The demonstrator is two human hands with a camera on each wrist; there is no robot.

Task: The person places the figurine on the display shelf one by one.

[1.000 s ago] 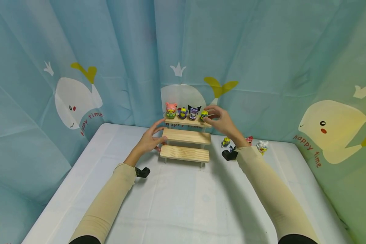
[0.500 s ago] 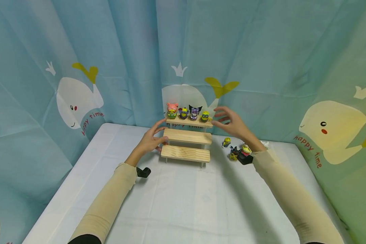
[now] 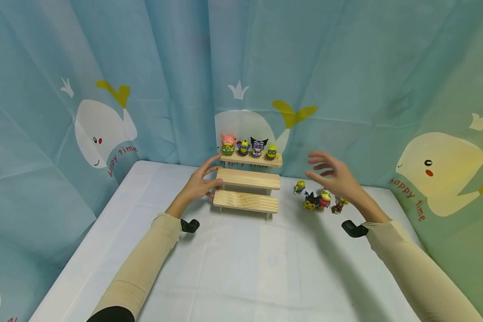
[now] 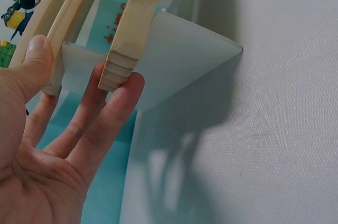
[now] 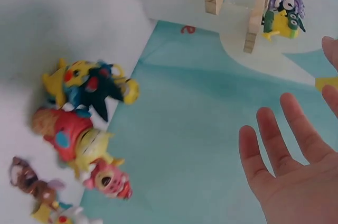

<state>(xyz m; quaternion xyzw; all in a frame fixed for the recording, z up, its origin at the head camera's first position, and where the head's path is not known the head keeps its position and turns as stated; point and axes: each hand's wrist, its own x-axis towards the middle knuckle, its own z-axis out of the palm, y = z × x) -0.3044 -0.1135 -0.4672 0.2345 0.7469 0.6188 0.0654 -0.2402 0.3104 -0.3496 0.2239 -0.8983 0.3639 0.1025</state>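
— Your right hand [image 3: 337,177] has drawn away from the goggled yellow figurine [image 3: 271,153], which a second ago sat at its fingertips and now stands alone at the right end of the top shelf [image 3: 249,159]

— Then why does your left hand [image 3: 197,182] grip the wooden stand [image 3: 245,202]?

— Likely to steady it: your fingers bend round its left side, at the shelf ends rather than on the figures, since a nudge could probably tip the row

— And the fingers of your right hand?

— Spread, loosely bent, holding nothing, raised to the right of the stand

— What shares that shelf?

— From your left, the pink figurine [image 3: 227,144], the dark-winged figurine [image 3: 243,148] and the black-eared figurine [image 3: 257,147], spaced perhaps so each shows

— Why the cluster on the right of the surface [image 3: 245,259]?

— Probably for your right hand's easy reach: the small yellow figure [image 3: 299,187], the black-and-yellow figure [image 3: 311,201], the red-clad figure [image 3: 324,199] and the brown figure [image 3: 337,206], with the whale-print curtain [image 3: 370,80] behind
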